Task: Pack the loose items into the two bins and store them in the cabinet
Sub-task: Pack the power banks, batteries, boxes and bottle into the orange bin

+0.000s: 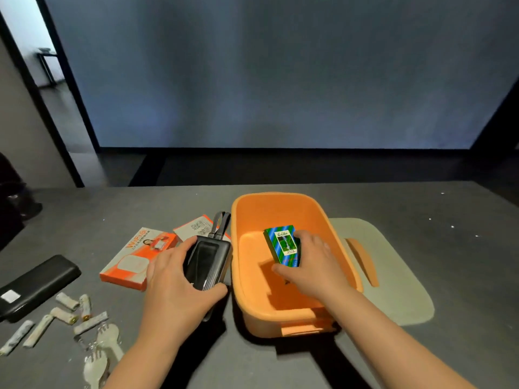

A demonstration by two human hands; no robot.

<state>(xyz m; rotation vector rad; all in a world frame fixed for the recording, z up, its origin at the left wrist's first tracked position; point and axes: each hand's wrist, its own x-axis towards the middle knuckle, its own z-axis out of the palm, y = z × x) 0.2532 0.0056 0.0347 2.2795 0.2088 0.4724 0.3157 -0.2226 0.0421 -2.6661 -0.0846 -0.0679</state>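
Inside orange bin [331, 228], right hand [311, 262] gripping green box [282, 244], left hand [174, 273] clasping power bank [206, 262] beside it

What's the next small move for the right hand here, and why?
Probably let go of the green box and draw the right hand up out of the orange bin. The box already sits low inside the bin, near its floor, so the placing looks nearly done. The left hand grips the black power bank just outside the bin's left wall, likely next to go in.
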